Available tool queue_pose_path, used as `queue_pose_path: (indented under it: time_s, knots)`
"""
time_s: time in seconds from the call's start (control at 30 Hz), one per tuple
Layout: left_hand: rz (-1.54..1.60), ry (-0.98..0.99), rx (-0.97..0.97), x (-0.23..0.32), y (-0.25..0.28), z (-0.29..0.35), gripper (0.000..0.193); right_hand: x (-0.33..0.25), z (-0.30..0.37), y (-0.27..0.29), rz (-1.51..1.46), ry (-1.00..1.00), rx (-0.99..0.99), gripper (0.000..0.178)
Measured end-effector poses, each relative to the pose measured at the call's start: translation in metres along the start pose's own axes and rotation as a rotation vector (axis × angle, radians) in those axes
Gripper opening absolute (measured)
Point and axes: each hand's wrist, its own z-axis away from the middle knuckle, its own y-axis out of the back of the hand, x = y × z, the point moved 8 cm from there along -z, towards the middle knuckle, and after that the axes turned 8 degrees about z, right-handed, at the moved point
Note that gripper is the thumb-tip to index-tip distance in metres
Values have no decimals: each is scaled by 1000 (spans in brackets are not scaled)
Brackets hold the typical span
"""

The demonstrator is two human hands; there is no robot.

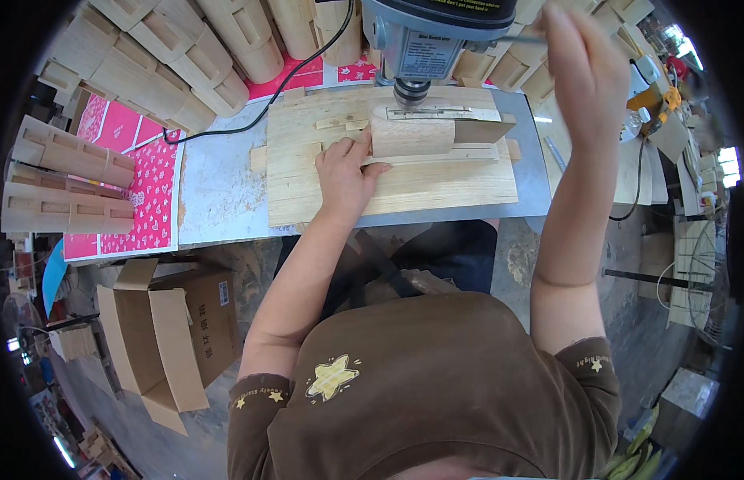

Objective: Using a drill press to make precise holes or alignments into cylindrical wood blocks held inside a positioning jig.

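Note:
A pale, rounded wooden block (412, 138) lies in a wooden jig (460, 157) on a light board (436, 190), under the chuck (410, 93) of a small bench drill press (432, 48). At the block's left end, my left hand (345, 172) grips the corner, its fingers against the end and its thumb on the near side. A flat grey-brown piece (482, 130) adjoins the block's right end. Raised at the upper right, my right hand (584, 76) closes round the outer end of the drill press lever (525, 39). Whether the drill bit touches the block is hidden.
Rows of slotted wooden pieces (168, 56) line the back, with more stacked at the left (76, 164) on pink patterned paper (157, 172). A black cable (296, 72) crosses the table. An open cardboard box (168, 336) stands on the floor. A plastic bottle (633, 124) is at the right.

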Motion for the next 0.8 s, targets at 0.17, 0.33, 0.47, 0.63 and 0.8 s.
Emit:
queue_pose_path:
  time_s: [0.17,0.33,0.47,0.63,0.8]
  knots:
    - [7,-7,-17,3,-2,-2,60,12,80,-22,-189,-32,-9,9]
    - [-27,-30,-3,6,2,-3,59,37,106,-67,-248,86,74,7]
    - [9,-12,6,2,0,-1,60,31,105,-58,-155,166,85,4]
    - [-7,-11,14,0,2,2,61,0,53,-8,-133,148,158,11]
    - [48,-35,32,7,5,-1,58,3,-54,-16,-27,58,97,27]
